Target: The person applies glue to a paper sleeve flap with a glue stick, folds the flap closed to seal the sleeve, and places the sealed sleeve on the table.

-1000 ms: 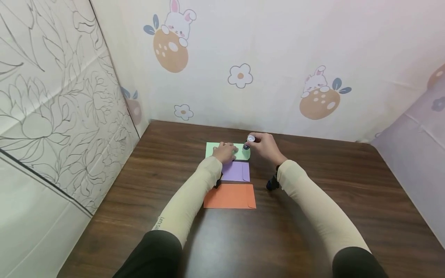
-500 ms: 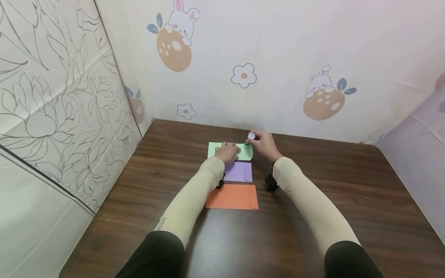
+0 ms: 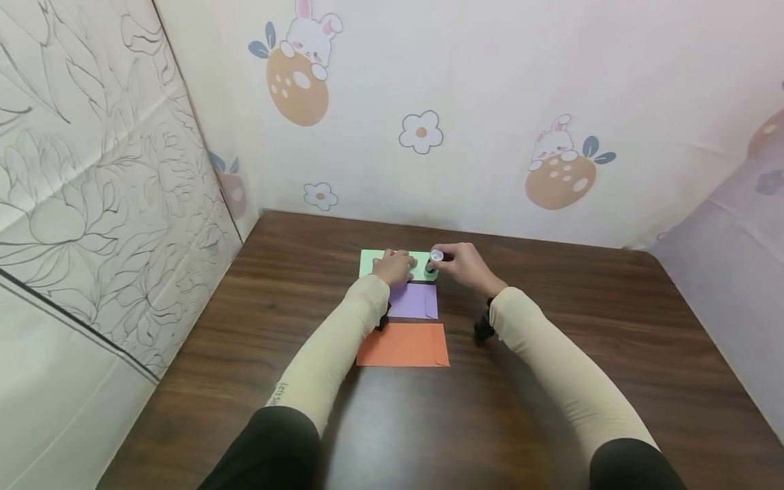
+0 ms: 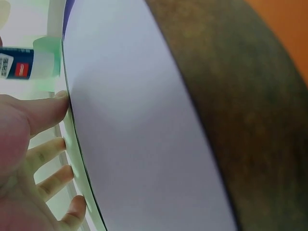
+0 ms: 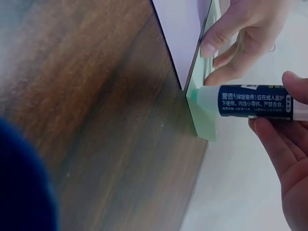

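A light green envelope (image 3: 367, 263) lies at the far end of the row, its flap unfolded to the right. My left hand (image 3: 394, 268) rests on it with fingers spread; in the left wrist view the thumb (image 4: 45, 113) touches near its edge. With thumb and fingers my right hand (image 3: 467, 265) pinches a glue stick (image 5: 255, 102) with a dark blue label and white ends. The stick's tip meets the green flap (image 5: 204, 122) near its near-side corner. Just nearer me lies a purple envelope (image 3: 418, 301), partly under my left wrist in the head view.
An orange envelope (image 3: 404, 345) lies nearest me on the dark wooden table (image 3: 551, 327). A patterned wall covering (image 3: 478, 156) rises behind the table's far edge, and a panel with line-drawn flowers (image 3: 116, 177) stands on the left.
My right hand has drawn the glue stick across the green flap, from near its far edge toward me. My left hand stays in place on the envelope. The head view has shifted slightly.
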The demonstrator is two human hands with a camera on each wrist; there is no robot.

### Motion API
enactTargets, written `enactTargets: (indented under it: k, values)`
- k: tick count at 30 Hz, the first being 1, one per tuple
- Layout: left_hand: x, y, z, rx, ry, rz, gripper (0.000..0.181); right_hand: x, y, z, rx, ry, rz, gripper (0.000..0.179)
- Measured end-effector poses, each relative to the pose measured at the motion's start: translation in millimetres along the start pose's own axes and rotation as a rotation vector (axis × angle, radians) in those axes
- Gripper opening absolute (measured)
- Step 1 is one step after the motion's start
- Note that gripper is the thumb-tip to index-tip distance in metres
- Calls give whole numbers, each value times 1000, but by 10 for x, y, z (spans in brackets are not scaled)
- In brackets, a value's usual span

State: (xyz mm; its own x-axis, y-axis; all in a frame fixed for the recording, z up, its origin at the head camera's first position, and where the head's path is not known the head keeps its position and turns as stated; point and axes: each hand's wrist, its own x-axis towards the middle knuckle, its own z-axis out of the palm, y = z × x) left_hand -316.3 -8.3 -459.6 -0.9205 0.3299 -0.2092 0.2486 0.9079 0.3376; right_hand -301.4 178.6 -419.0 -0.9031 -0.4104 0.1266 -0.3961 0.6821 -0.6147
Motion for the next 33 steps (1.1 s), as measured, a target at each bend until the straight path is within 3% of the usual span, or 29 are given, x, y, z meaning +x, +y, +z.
enactTargets:
  k: [5,8,13,17,22,27,33]
  values:
    - [-32,-7,-28,-15,-6,1,40,-62,-48,-21,6,-35,-5,36]
    - [-52,-17,-42,-23,4,8,39,-83,-60,-29,25,-33,35,40]
    - [-39,-10,-44,-30,10,9,36,-135,-54,-91,59,20,76,35]
    - [-45,9,-63,-53,9,12,34,-148,-29,-138,55,75,63,33]
    - [-66,25,-85,-19,3,-4,32,-155,-21,-174,72,79,64,33]
    - [-69,46,-98,-12,2,40,32,-186,-21,-233,84,107,108,30]
    - [-34,43,-94,22,24,47,28,-173,-8,-281,88,131,90,30]
